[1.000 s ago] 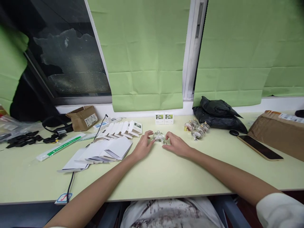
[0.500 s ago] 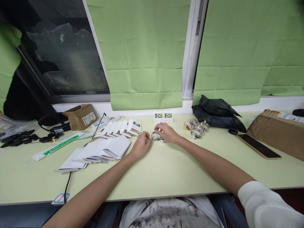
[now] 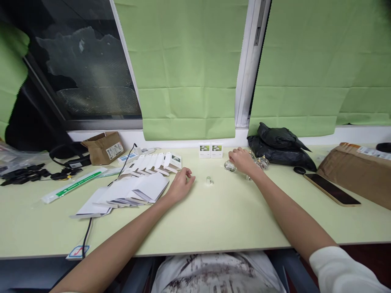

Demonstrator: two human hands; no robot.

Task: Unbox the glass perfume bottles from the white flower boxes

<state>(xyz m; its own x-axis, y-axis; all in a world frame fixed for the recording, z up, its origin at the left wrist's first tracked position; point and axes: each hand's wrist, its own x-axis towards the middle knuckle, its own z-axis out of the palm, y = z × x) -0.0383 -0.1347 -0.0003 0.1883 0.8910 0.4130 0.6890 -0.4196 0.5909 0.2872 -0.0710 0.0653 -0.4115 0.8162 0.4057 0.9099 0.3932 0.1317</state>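
My right hand [image 3: 242, 161] is at the right of the table, its fingers closed on a round, shiny, clear bottle-like item [image 3: 229, 166] that shows below the fingertips. Behind that hand, partly hidden by it, lies a cluster of similar round items [image 3: 262, 162] with metallic parts. My left hand [image 3: 181, 184] rests on the table beside the white boxes, fingers loosely curled and apart, with nothing visible in it. Between both hands sits a small silvery cap-like piece [image 3: 208, 180], with another tiny piece touching or close to it.
Two small white boxes [image 3: 210, 150] with green pictures stand by the wall. At left are a row of white cartons [image 3: 149, 163], flat white folded boxes [image 3: 128, 191] and a brown box [image 3: 105, 149]. At right lie black bags [image 3: 279, 142], a phone [image 3: 331, 189] and a large carton [image 3: 357, 171].
My right hand has moved right, from beside my left hand to the cluster, carrying the round clear item. The small silvery piece now shows on the table. My left hand stays nearly still.
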